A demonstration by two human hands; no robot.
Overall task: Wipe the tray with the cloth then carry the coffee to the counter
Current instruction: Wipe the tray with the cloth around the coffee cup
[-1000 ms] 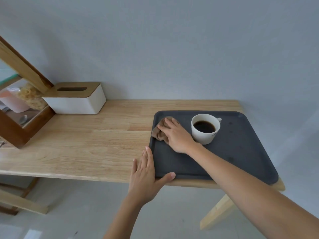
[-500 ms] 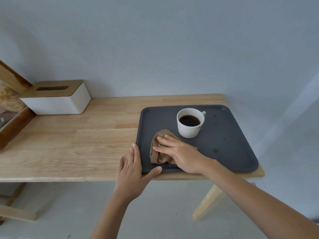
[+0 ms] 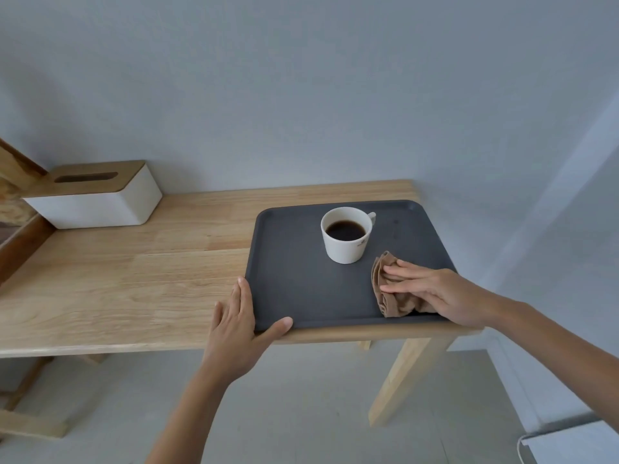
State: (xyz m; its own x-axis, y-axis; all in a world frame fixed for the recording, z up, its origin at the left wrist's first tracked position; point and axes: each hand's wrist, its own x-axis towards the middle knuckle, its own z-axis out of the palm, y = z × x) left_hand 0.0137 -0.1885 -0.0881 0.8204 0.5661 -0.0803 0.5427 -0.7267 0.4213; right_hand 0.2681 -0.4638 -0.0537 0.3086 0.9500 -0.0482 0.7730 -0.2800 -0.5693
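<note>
A dark grey tray (image 3: 301, 283) lies at the right end of a wooden table (image 3: 134, 283). A white cup of black coffee (image 3: 346, 234) stands upright on the tray's far middle. My right hand (image 3: 432, 291) presses flat on a crumpled brown cloth (image 3: 390, 296) at the tray's near right corner, right of the cup and apart from it. My left hand (image 3: 237, 326) rests at the tray's near left corner, fingers on the table along the tray's left edge, thumb against the front rim.
A white tissue box with a wooden lid (image 3: 97, 195) sits at the back left of the table. A wooden frame (image 3: 16, 209) stands at the far left edge. The wall runs right behind the table. Pale floor lies below the table's front edge.
My right hand has slid the cloth from the tray's near left, in front of the cup, across to the near right corner. My left hand has stayed at the tray's corner.
</note>
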